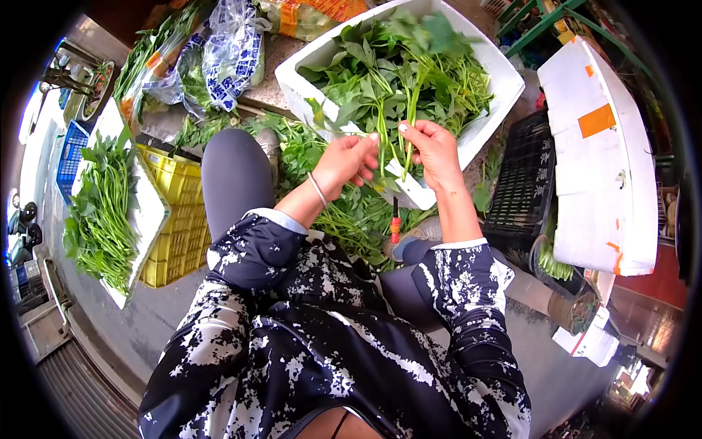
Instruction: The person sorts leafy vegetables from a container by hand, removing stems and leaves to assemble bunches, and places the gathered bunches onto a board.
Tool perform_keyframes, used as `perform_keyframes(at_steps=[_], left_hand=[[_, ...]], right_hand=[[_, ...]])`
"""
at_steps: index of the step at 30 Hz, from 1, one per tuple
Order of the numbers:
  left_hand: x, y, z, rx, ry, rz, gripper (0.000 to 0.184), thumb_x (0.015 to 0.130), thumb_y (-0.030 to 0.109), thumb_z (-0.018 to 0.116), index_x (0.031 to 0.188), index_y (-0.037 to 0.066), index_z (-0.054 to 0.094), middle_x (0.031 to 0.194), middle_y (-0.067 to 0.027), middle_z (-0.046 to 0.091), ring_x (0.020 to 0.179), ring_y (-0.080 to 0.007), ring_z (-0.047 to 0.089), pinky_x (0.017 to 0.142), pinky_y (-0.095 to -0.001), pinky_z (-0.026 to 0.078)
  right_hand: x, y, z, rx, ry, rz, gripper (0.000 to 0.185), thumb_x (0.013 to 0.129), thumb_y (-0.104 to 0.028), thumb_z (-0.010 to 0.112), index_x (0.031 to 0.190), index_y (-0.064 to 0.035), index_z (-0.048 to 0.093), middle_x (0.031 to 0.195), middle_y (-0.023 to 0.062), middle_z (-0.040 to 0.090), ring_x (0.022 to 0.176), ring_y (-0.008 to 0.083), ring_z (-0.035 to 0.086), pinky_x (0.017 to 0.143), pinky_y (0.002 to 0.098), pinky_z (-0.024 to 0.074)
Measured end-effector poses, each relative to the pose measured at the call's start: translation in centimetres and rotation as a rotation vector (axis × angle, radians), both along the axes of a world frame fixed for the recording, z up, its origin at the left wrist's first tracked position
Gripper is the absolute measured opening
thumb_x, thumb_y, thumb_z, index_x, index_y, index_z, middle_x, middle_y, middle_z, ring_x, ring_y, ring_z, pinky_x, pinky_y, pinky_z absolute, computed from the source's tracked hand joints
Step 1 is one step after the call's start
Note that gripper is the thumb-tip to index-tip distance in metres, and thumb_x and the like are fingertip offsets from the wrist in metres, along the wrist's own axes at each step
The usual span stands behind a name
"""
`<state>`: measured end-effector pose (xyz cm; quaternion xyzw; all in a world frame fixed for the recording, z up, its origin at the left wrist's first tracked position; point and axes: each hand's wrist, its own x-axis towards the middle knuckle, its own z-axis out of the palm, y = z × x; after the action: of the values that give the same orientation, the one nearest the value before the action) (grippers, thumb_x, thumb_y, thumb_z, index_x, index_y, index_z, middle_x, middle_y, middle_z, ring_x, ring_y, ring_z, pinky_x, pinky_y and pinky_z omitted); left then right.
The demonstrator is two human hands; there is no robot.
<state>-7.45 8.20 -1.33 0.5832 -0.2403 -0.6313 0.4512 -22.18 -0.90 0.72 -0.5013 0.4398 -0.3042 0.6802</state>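
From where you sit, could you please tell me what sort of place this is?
Probably a vegetable stall or market: leafy greens in a white foam box, a yellow crate, a black crate.

Forearms (458, 212) slant up to the frame's upper centre — left hand (347, 161) and right hand (434, 152) close together, both curled inward.

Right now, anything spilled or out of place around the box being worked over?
Yes, possibly: loose greens lie in a spread outside the white foam box, between the person's shoes. It looks odd because similar greens are contained in the box. Can't tell whether they spilled or were put there.
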Motion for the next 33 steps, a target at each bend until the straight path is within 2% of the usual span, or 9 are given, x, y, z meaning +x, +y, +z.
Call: perform_keyframes(at_steps=[2,6,15,21,23,25,26,28,33], left_hand=[[-0.5,-0.3,0.4,-0.009,0.018,0.034,0.038,0.084,0.038,0.054,0.094,0.002,0.051,0.074,-0.0050,0.057,0.057,-0.0123,0.056,0.040,-0.0216,0.039],[-0.3,-1.0,-1.0,-0.026,0.057,-0.022,0.032,0.081,0.026,0.060,0.102,0.005,0.047,0.078,-0.0031,0.057,0.057,-0.0104,0.055,0.041,-0.0201,0.040],[1.3,0.3,-2.4,-0.154,0.388,0.041,0.015,0.084,0.009,0.053,0.098,0.007,0.047,0.093,-0.0076,0.058,0.065,-0.0114,0.057,0.050,-0.0205,0.046],[1.1,0.9,-2.3,-0.228,0.415,-0.011,0.016,0.084,0.014,0.054,0.096,0.006,0.049,0.092,-0.0074,0.057,0.071,-0.0170,0.060,0.058,-0.0258,0.050],[1.2,0.9,-1.7,-0.154,0.636,0.043,0.024,0.084,0.025,0.055,0.097,0.006,0.048,0.089,-0.0070,0.056,0.070,-0.0179,0.060,0.057,-0.0268,0.050],[1.0,1.0,-2.0,-0.147,0.489,0.072,0.032,0.085,0.034,0.053,0.098,0.005,0.047,0.086,-0.0062,0.055,0.065,-0.0170,0.059,0.054,-0.0257,0.049],[1.0,1.1,-2.1,-0.125,0.342,0.042,0.033,0.086,0.034,0.051,0.100,0.005,0.046,0.086,-0.0064,0.054,0.063,-0.0161,0.059,0.052,-0.0249,0.049],[0.8,1.4,-2.0,-0.118,0.220,0.067,0.029,0.090,0.032,0.045,0.100,0.006,0.047,0.084,-0.0054,0.055,0.059,-0.0142,0.057,0.050,-0.0234,0.047],[1.1,2.0,-1.5,-0.171,0.251,0.061,0.025,0.091,0.026,0.043,0.100,0.003,0.047,0.088,-0.0066,0.055,0.060,-0.0153,0.057,0.050,-0.0243,0.047]], right_hand=[[0.2,0.2,0.0,0.018,-0.003,0.020,0.012,0.075,-0.017,0.067,0.079,-0.0058,0.062,0.062,-0.0068,0.051,0.048,-0.0002,0.037,0.040,0.0158,0.0257],[0.5,0.5,0.5,0.076,-0.024,0.139,0.020,0.081,-0.019,0.061,0.094,-0.0040,0.058,0.075,0.0017,0.061,0.058,0.0053,0.056,0.041,0.0148,0.0342],[-0.6,0.5,2.8,-0.046,-0.332,0.077,0.026,0.085,-0.012,0.051,0.109,-0.0015,0.052,0.082,0.0056,0.061,0.065,0.0082,0.058,0.049,0.0140,0.0389],[1.0,2.4,-1.1,-0.476,0.167,0.153,0.030,0.078,-0.008,0.060,0.108,-0.0015,0.056,0.081,0.0038,0.059,0.062,0.0060,0.054,0.054,0.0197,0.0447],[1.2,3.5,-0.7,-0.632,0.327,0.246,0.023,0.077,-0.009,0.060,0.100,-0.0036,0.061,0.079,0.0068,0.057,0.058,0.0118,0.055,0.054,0.0230,0.0451],[1.4,3.7,-2.1,-0.873,0.282,0.321,0.017,0.078,-0.010,0.060,0.093,-0.0027,0.062,0.080,0.0082,0.058,0.059,0.0155,0.056,0.056,0.0257,0.0460],[1.4,3.8,-2.8,-0.873,0.281,0.322,0.017,0.078,-0.010,0.060,0.093,-0.0027,0.062,0.080,0.0082,0.058,0.059,0.0155,0.056,0.056,0.0257,0.0460],[1.8,4.3,-2.7,-0.523,0.221,0.243,0.016,0.077,-0.013,0.061,0.087,-0.0002,0.061,0.079,0.0093,0.058,0.059,0.0187,0.057,0.057,0.0286,0.0464],[1.7,3.7,-2.6,-0.609,0.497,0.137,0.022,0.077,-0.018,0.063,0.084,0.0023,0.059,0.069,0.0071,0.059,0.055,0.0142,0.055,0.051,0.0241,0.0437]])
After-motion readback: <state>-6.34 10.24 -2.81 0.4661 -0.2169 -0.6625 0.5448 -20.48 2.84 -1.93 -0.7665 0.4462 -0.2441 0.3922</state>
